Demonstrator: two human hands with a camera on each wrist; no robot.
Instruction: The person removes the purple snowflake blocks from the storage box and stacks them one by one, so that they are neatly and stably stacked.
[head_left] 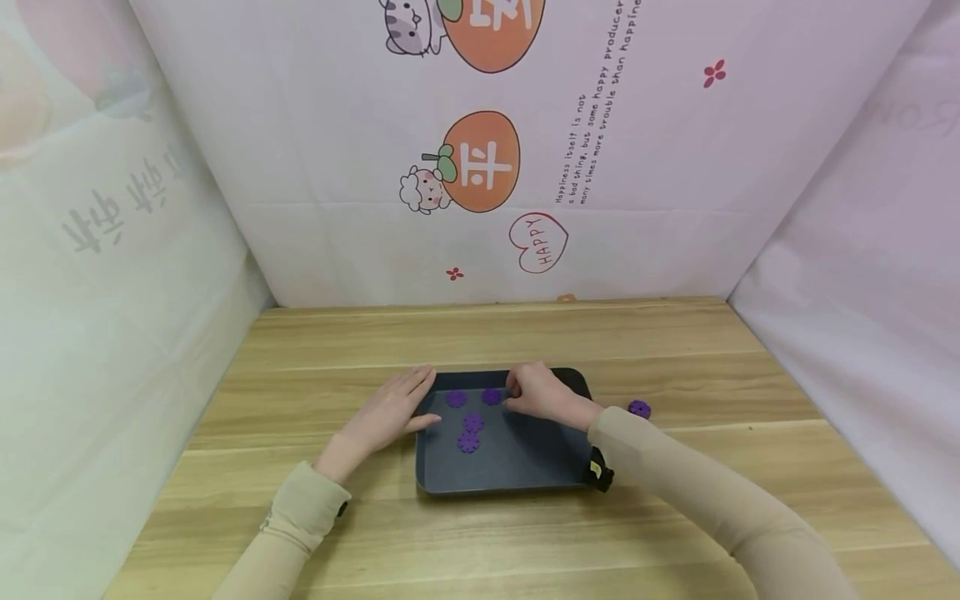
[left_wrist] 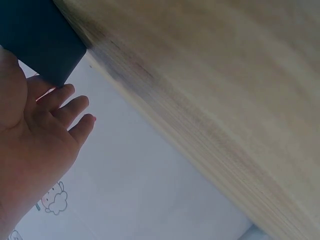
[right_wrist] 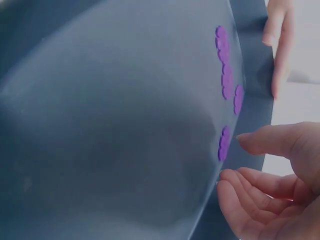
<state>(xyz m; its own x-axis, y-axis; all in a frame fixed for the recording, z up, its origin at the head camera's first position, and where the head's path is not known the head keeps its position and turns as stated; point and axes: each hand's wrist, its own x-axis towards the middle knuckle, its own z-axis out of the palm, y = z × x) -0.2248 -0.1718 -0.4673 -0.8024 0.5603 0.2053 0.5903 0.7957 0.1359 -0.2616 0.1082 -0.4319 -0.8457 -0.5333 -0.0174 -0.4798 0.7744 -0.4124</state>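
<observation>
A dark shallow baking tray (head_left: 525, 462) lies on the wooden table. My left hand (head_left: 386, 410) rests at its left rim, fingers extended along the far-left corner and thumb pointing over the tray. Inside are several purple notched discs: one disc (head_left: 456, 399) near the far-left corner, two touching discs (head_left: 470, 433) nearer me, and a fourth disc (head_left: 491, 396) by the far wall. Right beside that last one is my right hand (head_left: 542, 390). In the right wrist view its thumb (right_wrist: 270, 140) and loosely bent fingers stand apart, close to the disc (right_wrist: 224, 144), with nothing between them.
Another purple disc (head_left: 640, 408) lies on the table (head_left: 720, 375) to the right of the tray. A black device (head_left: 598, 471) with a yellow mark shows under the right sleeve. Printed white cloth (head_left: 637, 250) hangs behind the table and along both sides.
</observation>
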